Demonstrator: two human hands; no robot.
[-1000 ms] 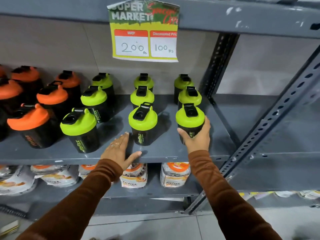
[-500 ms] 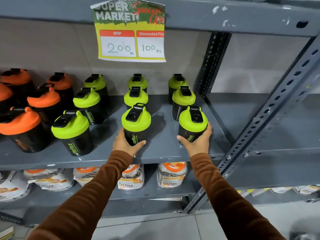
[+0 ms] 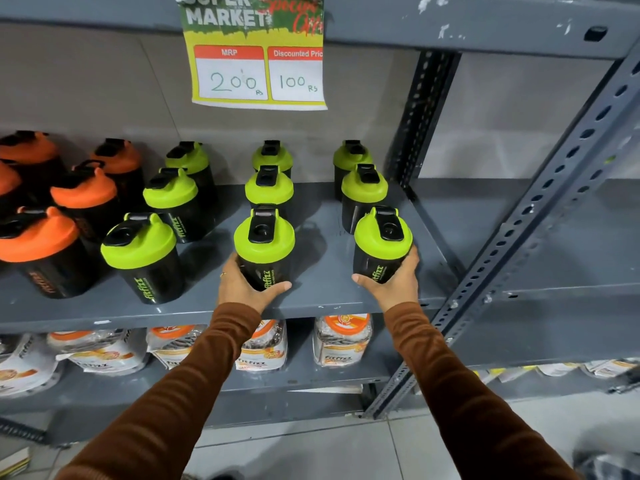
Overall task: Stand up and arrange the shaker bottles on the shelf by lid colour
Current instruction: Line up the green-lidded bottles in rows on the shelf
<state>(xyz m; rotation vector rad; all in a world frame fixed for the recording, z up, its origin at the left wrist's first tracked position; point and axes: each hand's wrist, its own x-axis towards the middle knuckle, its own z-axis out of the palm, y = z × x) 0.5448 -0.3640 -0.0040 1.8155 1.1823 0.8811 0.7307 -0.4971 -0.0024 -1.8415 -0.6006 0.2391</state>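
Grey metal shelf at chest height, scuffed paint, perforated uprights slanting along the right side, a plain pale wall behind. Yellow price card taped to the shelf edge above, marked 200 and 100. Lower shelf stocked with white and orange pouches; grey tiled floor underneath. On the main shelf, all upright: orange-lidded shaker bottles grouped at the far left, green-lidded shaker bottles in three rows running front to back across the middle and right. Left hand wrapped around the base of the front bottle of the middle row, thumb curled across the front just under the printed logo, fingers out of sight behind the black body, ring showing on one finger. Right hand clasped around the front bottle of the right row, thumb on the left of the body near the logo, fingers curving around the right side. Both bottles near the front edge of the shelf, each just ahead of the next bottle in its row; impossible to tell whether their bases touch the shelf. Brown sleeves reaching up from the bottom of the view.
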